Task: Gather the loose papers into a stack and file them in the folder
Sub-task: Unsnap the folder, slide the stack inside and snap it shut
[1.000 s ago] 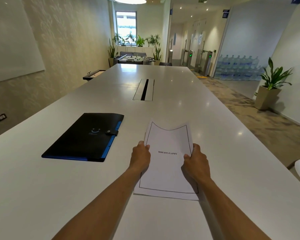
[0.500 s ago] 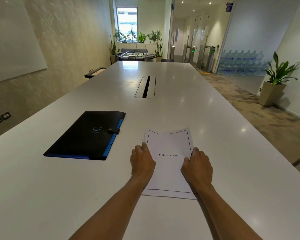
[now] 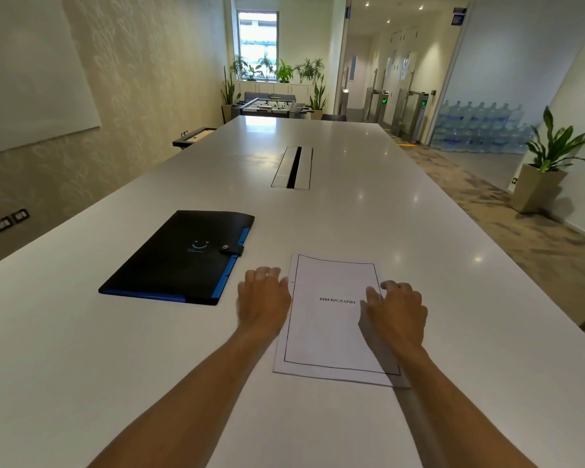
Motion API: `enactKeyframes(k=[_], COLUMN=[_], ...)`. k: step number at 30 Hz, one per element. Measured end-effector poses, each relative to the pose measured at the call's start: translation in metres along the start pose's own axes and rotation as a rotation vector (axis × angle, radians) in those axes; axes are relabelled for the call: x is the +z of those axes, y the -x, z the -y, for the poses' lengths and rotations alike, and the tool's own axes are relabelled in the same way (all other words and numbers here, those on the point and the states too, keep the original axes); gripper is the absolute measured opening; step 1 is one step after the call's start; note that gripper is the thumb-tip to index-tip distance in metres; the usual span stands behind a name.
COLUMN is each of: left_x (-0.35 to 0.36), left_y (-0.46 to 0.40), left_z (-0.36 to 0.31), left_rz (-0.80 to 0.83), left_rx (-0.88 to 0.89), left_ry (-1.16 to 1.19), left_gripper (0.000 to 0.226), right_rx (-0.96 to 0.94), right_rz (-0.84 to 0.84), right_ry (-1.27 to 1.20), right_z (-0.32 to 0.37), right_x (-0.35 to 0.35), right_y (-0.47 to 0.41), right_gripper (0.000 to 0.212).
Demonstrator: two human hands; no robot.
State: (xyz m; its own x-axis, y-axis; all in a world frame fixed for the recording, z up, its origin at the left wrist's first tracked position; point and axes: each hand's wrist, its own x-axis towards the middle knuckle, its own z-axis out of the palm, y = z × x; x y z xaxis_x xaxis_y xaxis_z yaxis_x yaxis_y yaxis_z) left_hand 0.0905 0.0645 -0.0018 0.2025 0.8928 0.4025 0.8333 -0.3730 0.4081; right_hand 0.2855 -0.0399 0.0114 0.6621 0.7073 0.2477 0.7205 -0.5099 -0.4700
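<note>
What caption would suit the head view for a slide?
Papers stacked flat on the table, hands at their sides, closed folder waiting at left.

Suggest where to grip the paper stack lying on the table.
Probably the stack's long side edges, one hand from each side. The paper stack lies flat, portrait, between the left hand and right hand; pinching both sides should keep the sheets aligned for the closed folder.
</note>
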Motion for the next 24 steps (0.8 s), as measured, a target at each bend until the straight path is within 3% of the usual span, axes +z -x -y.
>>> enactKeyframes(k=[4, 8, 14, 19, 24], left_x=[-0.02, -0.026, -0.035, -0.056, -0.072], left_y=[-0.016, -0.01, 0.018, 0.039, 0.04], left_z=[0.045, 0.086, 0.086, 0.065, 0.059], left_rz=[0.006, 0.194, 0.318, 0.284, 0.268], left_rx=[-0.077, -0.255, -0.224, -0.142, -0.179], left_ry=[-0.17, -0.289, -0.377, -0.549, -0.513], left_gripper=[0.039, 0.064, 0.082, 0.059, 0.041], right_rx=[-0.119, -0.279, -0.421, -0.486, -0.529], right_rz=[0.008, 0.054, 0.146, 0.223, 0.28], right_ry=[-0.043, -0.111, -0.213, -0.238, -0.253], right_z=[0.026, 0.057, 0.107, 0.139, 0.159], right_x=[0.008, 0.023, 0.045, 0.064, 0.075], right_y=[0.005, 0.016, 0.029, 0.039, 0.043], right_gripper=[0.038, 0.033, 0.032, 0.033, 0.034])
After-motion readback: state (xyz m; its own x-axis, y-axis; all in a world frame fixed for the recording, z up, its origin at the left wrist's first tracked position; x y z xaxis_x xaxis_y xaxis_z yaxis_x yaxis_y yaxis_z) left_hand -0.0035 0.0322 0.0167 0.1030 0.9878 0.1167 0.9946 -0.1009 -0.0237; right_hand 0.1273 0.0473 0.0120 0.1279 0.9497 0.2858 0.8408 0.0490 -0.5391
